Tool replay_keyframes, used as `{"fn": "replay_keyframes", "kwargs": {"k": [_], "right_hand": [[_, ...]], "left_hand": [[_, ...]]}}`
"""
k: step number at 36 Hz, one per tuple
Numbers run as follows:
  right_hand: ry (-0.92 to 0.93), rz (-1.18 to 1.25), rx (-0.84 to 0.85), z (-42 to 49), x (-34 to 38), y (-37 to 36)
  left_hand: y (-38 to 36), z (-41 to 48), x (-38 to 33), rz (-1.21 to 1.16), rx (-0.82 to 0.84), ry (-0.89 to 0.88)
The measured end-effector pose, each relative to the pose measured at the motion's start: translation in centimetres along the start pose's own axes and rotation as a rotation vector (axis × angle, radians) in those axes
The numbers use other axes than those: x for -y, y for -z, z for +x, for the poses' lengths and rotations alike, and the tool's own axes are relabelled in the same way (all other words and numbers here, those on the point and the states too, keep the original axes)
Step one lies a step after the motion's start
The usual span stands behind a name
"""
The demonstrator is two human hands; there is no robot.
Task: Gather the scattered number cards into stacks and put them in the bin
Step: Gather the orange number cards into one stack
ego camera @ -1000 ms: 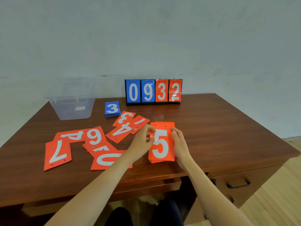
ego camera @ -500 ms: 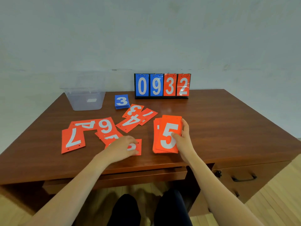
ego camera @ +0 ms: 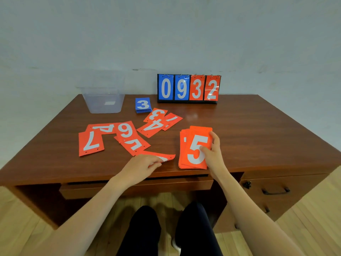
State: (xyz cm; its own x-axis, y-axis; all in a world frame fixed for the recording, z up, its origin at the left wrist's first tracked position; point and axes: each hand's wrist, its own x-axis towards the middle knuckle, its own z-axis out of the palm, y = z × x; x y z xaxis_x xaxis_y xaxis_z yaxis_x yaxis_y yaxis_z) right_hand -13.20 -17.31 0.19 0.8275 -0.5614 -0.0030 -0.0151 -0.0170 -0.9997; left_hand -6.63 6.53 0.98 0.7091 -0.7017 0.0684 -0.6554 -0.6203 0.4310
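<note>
Orange card [ego camera: 167,157] under left hand [ego camera: 142,166] — digit covered, lower cards of stack [ego camera: 193,141] hidden, bin [ego camera: 97,108] label blurred

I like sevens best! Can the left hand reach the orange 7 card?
Probably yes. The flat orange 7 card lies uncovered on the brown wooden desk, on that side, with nothing between. But the left hand is pinching another orange card right now.
</note>
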Motion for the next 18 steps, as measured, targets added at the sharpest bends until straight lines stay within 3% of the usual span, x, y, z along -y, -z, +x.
{"fn": "replay_keyframes", "kwargs": {"k": [5,8,18], "right_hand": [[0.035,0.005,0.014,0.1,0.3,0.7],[0.044,-0.018,0.025,0.3,0.6,0.6],[0.051,0.010,0.095,1.4,0.8,-0.2]], "left_hand": [[1.2,1.1,-1.3,-0.196,-0.441,0.036],[2.3,2.4,-3.2,-0.359,-0.566,0.074],[2.0,7.7,-6.9,-0.901,-0.374,0.322]]}}
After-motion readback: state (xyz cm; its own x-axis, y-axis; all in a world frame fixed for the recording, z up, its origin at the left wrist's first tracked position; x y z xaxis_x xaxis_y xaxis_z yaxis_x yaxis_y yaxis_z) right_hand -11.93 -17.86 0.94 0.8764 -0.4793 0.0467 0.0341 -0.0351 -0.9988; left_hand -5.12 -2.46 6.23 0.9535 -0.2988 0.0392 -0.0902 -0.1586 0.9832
